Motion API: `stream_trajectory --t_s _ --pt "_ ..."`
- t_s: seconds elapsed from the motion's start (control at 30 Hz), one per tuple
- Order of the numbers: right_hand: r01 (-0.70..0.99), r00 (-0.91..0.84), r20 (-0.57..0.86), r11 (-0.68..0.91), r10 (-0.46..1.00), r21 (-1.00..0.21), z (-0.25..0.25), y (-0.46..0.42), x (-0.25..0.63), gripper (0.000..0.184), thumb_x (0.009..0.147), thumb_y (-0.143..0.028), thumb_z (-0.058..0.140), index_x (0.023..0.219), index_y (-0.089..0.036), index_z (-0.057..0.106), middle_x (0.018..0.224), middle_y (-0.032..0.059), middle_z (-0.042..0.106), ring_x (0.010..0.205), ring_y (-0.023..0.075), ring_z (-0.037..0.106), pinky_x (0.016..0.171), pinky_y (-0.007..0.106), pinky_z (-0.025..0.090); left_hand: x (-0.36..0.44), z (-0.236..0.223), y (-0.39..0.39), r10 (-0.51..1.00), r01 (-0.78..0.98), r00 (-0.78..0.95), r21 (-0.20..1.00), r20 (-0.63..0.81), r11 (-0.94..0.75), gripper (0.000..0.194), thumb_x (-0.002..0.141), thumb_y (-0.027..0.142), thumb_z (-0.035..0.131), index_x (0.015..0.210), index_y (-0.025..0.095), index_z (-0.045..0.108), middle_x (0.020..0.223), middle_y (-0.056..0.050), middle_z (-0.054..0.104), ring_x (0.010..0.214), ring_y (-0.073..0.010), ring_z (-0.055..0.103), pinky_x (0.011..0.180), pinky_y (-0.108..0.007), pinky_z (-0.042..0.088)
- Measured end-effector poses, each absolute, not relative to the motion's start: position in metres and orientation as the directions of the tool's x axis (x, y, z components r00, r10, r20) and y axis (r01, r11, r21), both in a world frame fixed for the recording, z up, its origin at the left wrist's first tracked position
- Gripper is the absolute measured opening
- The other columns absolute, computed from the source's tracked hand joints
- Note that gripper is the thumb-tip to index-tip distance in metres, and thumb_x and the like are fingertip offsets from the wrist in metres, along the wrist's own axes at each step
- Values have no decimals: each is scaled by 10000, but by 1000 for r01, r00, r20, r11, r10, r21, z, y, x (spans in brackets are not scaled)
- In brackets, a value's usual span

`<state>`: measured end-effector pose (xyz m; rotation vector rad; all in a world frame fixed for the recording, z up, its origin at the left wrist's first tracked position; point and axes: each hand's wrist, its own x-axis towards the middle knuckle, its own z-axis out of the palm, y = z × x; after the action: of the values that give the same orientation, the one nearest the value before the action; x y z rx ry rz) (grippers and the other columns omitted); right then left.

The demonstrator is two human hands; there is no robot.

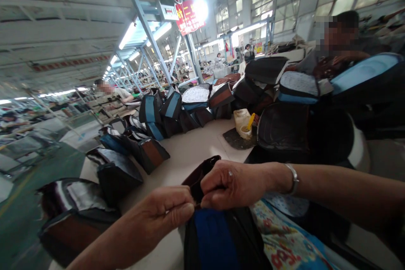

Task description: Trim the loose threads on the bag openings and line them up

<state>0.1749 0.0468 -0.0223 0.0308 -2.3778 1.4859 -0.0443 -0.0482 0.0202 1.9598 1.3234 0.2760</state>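
Your left hand is at lower center of the frame, and your right hand is just to its right, with the two hands touching. Between them, at bottom center, is a black bag with a blue panel. Its dark brown upper edge rises between your hands.

Left fingers: held together and pinched on the bag's upper edge. Right fingers: curled together and clamped on the same edge. The exact point of contact is hidden by your hands. A silver bangle is on your right wrist. Floral-print fabric lies at lower right, below your right forearm.

Black bags with blue or brown panels stand in a curving row along a white worktable, from lower left to center. More bags are stacked at right. A plastic jug sits on a dark mat at center right. One co-worker is at upper right, and another is at left.
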Motion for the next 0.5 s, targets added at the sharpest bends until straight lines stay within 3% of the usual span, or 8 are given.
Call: stream_trajectory --t_s 0.07,0.13,0.27,0.33,0.43,0.5 --pt "-201 -930 316 459 190 -866 -27 47 175 435 902 -270 613 580 -165 339 576 -82 253 526 42 231 472 195 220 -44 19 -49 864 712 447 677 -230 -188 405 1024 473 428 738 189 470 765 25 427 729 -137 432 665 -229 363" --pt "-212 -895 354 439 271 -873 -30 52 181 409 942 -367 585 633 -154 422 607 -69 325 553 54 303 503 191 284 -46 17 -50 886 708 423 680 -191 -191 411 1022 482 423 737 191 476 765 20 433 733 -143 448 674 -233 376" --pt "-99 -637 460 526 619 -845 -30 64 210 484 1029 -555 372 960 -120 572 835 23 534 769 118 503 746 261 456 -50 9 -47 939 704 339 678 -56 -214 402 1007 505 442 762 205 553 773 -1 512 751 -171 512 681 -237 425" --pt "-19 -631 388 486 672 -874 -33 63 230 543 1007 -622 376 999 -113 567 865 43 552 781 135 546 746 276 481 -49 4 -39 949 700 316 673 11 -241 399 992 517 466 751 217 572 755 -1 536 731 -176 520 652 -230 440" --pt "100 -804 115 323 583 -941 -38 47 257 631 972 -693 380 1068 -103 584 866 67 609 765 161 612 692 274 508 -42 2 -22 955 706 285 657 79 -265 401 969 531 504 721 222 565 730 9 534 716 -175 521 648 -222 454" --pt "183 -820 66 371 568 -911 -39 32 270 649 964 -693 403 1131 -100 605 878 76 636 774 166 610 697 269 508 -31 7 -10 966 716 236 653 110 -249 415 956 539 522 695 216 526 706 19 496 691 -167 500 635 -223 446"
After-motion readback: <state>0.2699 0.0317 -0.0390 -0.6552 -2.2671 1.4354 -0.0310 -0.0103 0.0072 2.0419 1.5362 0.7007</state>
